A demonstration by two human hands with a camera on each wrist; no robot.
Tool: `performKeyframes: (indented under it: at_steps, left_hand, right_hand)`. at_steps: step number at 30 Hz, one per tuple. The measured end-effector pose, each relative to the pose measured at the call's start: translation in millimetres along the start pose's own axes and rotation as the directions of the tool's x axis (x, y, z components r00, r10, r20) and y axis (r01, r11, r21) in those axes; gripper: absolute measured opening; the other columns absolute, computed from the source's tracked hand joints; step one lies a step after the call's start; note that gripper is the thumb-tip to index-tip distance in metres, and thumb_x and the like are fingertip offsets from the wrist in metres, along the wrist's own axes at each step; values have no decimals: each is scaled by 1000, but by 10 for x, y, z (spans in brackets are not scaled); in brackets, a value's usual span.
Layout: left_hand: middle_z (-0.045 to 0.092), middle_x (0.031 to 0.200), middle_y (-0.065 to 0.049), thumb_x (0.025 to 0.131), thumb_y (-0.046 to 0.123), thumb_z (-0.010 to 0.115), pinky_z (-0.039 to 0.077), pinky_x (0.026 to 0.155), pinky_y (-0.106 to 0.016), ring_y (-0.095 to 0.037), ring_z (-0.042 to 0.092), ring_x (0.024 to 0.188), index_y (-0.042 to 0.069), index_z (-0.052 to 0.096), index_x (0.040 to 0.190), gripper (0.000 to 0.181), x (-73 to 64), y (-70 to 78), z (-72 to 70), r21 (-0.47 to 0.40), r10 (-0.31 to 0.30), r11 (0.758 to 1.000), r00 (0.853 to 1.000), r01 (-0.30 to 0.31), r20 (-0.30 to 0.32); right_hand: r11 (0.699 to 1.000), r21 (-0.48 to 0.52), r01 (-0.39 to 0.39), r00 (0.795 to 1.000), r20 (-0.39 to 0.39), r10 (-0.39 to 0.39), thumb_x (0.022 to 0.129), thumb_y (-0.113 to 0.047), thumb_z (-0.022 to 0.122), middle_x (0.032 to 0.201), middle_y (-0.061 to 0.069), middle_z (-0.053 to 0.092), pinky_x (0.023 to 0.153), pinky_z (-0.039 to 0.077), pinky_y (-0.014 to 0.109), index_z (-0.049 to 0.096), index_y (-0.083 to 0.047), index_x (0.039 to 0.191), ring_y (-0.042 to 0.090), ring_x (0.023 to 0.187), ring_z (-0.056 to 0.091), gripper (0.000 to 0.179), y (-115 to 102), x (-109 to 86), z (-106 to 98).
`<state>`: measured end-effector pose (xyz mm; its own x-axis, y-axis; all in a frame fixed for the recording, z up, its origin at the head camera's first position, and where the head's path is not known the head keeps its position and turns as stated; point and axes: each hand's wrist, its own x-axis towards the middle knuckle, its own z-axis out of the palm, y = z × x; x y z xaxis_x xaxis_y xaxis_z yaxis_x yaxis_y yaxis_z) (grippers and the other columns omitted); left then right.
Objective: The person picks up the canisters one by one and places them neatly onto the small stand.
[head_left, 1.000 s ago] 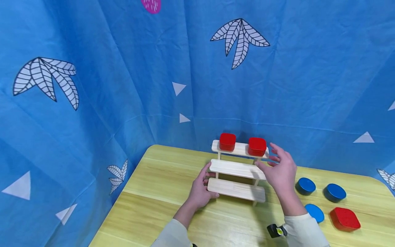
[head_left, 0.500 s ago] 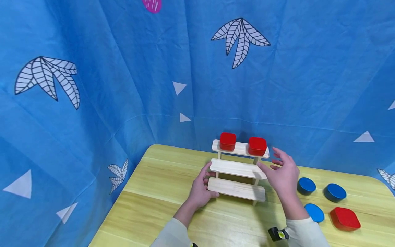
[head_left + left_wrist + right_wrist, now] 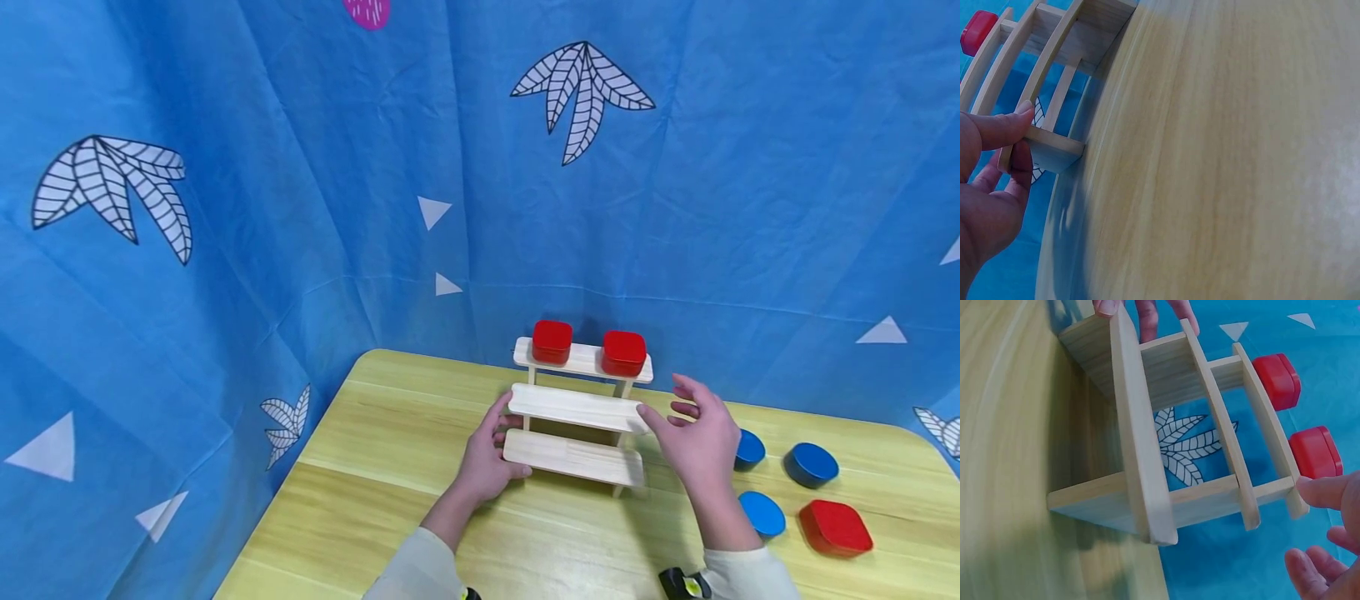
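Observation:
A three-tier wooden display rack (image 3: 573,408) stands on the table, with two red lidded boxes, a left one (image 3: 552,343) and a right one (image 3: 623,355), on its top shelf. My left hand (image 3: 483,467) pinches the left end of the lowest shelf; the left wrist view has the thumb (image 3: 1013,125) on one face and fingers behind. Beside the rack's right end is my right hand (image 3: 705,442), fingers spread and holding nothing. In the right wrist view its extended finger (image 3: 1329,490) appears close to the top shelf's end; whether they touch I cannot tell.
Right of the rack on the wooden table (image 3: 375,467) are two dark blue round containers (image 3: 812,465) (image 3: 750,451), a lighter blue round one (image 3: 762,514) and a red box (image 3: 836,528). A blue patterned curtain (image 3: 360,167) hangs behind and to the left.
My right hand has drawn back from the right red box, moving to the right and nearer to me. The left hand keeps its grip, and rack and boxes stay where they were.

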<state>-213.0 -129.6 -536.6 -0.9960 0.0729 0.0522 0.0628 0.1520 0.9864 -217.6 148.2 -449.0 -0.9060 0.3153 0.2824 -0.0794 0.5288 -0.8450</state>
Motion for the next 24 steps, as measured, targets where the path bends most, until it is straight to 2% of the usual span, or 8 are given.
performKeyframes:
  at_steps: [10,17,24]
  left_hand:
    - [57,128,-2,61,-28,79,57,77,-34,-25,58,108,43,32,154,126,-6,15,0,-9,2,1000,1000,-2,3]
    - [57,127,-2,61,-26,80,57,77,-33,-25,57,108,42,32,154,126,-11,32,-3,-6,12,1000,1000,-12,1]
    - [57,127,-2,61,-27,80,57,77,-33,-25,57,108,42,32,155,126,-14,30,-3,-7,16,1000,1000,-16,4]
  right_hand:
    - [999,-28,-38,999,0,38,78,-24,88,122,20,63,63,39,1,61,-3,135,36,97,65,66,93,-66,-36]
    - [997,-51,-56,998,16,57,79,-25,88,122,19,63,64,43,4,61,-4,136,37,99,65,66,170,-82,-69]
    - [997,-60,-56,998,11,57,77,-23,89,122,20,64,63,42,3,61,-3,135,37,100,64,66,229,-116,-102]
